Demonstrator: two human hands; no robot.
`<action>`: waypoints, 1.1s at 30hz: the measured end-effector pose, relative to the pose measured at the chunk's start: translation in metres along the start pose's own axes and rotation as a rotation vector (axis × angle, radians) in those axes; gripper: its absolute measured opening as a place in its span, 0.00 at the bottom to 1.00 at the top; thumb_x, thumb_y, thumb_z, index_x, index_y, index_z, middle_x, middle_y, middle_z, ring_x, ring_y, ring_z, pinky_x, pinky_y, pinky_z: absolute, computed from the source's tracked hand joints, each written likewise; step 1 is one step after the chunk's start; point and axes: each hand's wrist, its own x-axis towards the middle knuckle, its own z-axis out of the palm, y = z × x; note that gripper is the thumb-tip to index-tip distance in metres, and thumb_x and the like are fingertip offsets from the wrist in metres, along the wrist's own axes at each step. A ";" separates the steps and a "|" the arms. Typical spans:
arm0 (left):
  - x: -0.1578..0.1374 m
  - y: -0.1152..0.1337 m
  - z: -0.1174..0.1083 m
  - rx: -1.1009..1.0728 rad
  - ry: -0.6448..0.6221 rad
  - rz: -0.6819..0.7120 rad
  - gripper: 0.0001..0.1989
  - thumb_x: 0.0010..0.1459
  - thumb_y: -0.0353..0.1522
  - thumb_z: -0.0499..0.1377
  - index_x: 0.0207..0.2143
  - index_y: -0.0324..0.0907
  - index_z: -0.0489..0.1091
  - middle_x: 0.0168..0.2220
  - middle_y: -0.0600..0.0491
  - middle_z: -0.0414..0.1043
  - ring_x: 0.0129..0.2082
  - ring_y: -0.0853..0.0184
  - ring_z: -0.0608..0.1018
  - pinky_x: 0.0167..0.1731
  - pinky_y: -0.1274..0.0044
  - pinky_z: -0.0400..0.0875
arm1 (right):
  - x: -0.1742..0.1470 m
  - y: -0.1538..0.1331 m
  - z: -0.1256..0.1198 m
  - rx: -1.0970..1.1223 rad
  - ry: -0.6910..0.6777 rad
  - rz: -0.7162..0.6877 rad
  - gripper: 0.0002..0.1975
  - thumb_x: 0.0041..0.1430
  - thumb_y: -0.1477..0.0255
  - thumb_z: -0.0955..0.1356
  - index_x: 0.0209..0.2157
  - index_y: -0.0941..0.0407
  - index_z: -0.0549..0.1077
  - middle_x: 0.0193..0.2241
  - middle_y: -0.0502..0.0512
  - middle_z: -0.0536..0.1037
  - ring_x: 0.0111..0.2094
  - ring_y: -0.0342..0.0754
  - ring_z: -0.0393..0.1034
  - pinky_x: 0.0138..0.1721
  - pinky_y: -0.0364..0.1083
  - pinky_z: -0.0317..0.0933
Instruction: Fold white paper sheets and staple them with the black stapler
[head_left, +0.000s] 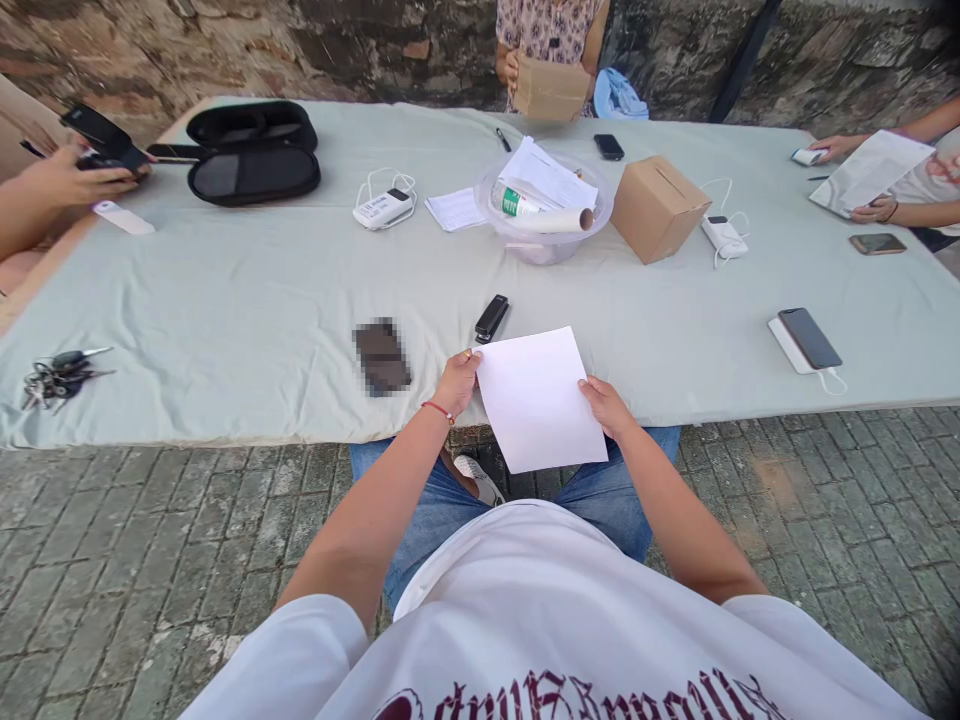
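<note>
A white sheet of paper (540,400) is held between my two hands, over the table's front edge and my lap. My left hand (457,383) pinches its upper left corner, thumb on top. On the opposite side, my right hand (606,406) grips the right edge the same way. Whether it is one sheet or a thin stack I cannot tell. Just beyond the upper left corner lies a black stapler (492,319). To the left of my left hand is a dark, pixelated flat object (382,356).
On the cloth-covered table (247,300) stand a plastic basin (559,245) of papers and a cardboard box (660,208). Keys (60,380) lie left, a phone (810,338) on a white block right. A black case (253,170) sits open far left. Other people sit around, holding things.
</note>
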 end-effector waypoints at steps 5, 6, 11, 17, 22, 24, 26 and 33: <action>-0.001 -0.003 -0.001 -0.037 -0.021 0.001 0.13 0.50 0.39 0.66 0.32 0.40 0.69 0.28 0.54 0.72 0.30 0.67 0.74 0.33 0.75 0.70 | 0.000 -0.003 0.000 -0.078 0.007 -0.006 0.21 0.60 0.51 0.63 0.42 0.52 0.75 0.34 0.53 0.80 0.40 0.56 0.72 0.43 0.54 0.67; -0.001 -0.004 -0.001 -0.041 -0.016 0.001 0.13 0.50 0.39 0.66 0.32 0.40 0.69 0.28 0.54 0.72 0.30 0.67 0.74 0.33 0.75 0.70 | 0.000 -0.003 0.000 -0.084 0.006 -0.008 0.21 0.60 0.51 0.63 0.42 0.52 0.75 0.34 0.53 0.80 0.40 0.56 0.72 0.42 0.54 0.66; -0.001 -0.003 -0.002 -0.079 0.017 -0.006 0.13 0.50 0.36 0.66 0.35 0.39 0.70 0.30 0.53 0.73 0.29 0.68 0.74 0.33 0.75 0.70 | 0.003 -0.001 -0.003 -0.098 0.022 -0.026 0.23 0.61 0.54 0.63 0.53 0.50 0.71 0.41 0.54 0.80 0.41 0.55 0.73 0.44 0.53 0.66; -0.002 -0.004 -0.003 -0.068 -0.001 0.075 0.24 0.51 0.34 0.63 0.52 0.43 0.68 0.30 0.55 0.72 0.28 0.69 0.73 0.32 0.76 0.69 | 0.009 0.003 -0.002 -0.094 -0.008 -0.032 0.30 0.62 0.60 0.63 0.64 0.50 0.59 0.46 0.56 0.79 0.41 0.53 0.75 0.46 0.55 0.67; -0.002 -0.007 -0.002 -0.042 0.026 0.094 0.16 0.52 0.34 0.62 0.44 0.43 0.69 0.28 0.56 0.70 0.26 0.69 0.71 0.28 0.77 0.67 | 0.011 0.005 -0.001 -0.059 -0.004 -0.041 0.27 0.61 0.61 0.63 0.62 0.50 0.62 0.45 0.55 0.79 0.43 0.53 0.75 0.48 0.56 0.67; -0.003 -0.006 -0.001 -0.035 0.040 0.096 0.16 0.52 0.34 0.61 0.44 0.43 0.68 0.28 0.56 0.70 0.25 0.69 0.71 0.28 0.77 0.66 | 0.012 0.006 -0.001 -0.063 0.013 -0.036 0.28 0.61 0.61 0.63 0.62 0.50 0.63 0.45 0.55 0.79 0.43 0.53 0.75 0.49 0.56 0.66; -0.005 -0.005 0.000 -0.037 0.043 0.103 0.16 0.52 0.35 0.61 0.44 0.44 0.68 0.28 0.56 0.69 0.26 0.68 0.70 0.28 0.76 0.66 | 0.013 0.008 -0.001 -0.072 0.030 -0.022 0.30 0.61 0.61 0.64 0.63 0.50 0.61 0.44 0.55 0.79 0.43 0.53 0.75 0.49 0.56 0.66; -0.008 -0.004 0.001 -0.019 0.048 0.108 0.15 0.51 0.35 0.61 0.42 0.44 0.68 0.28 0.56 0.69 0.26 0.68 0.70 0.29 0.77 0.65 | 0.013 0.009 -0.001 -0.084 0.028 -0.011 0.32 0.61 0.60 0.63 0.66 0.48 0.57 0.43 0.53 0.79 0.39 0.53 0.75 0.46 0.55 0.67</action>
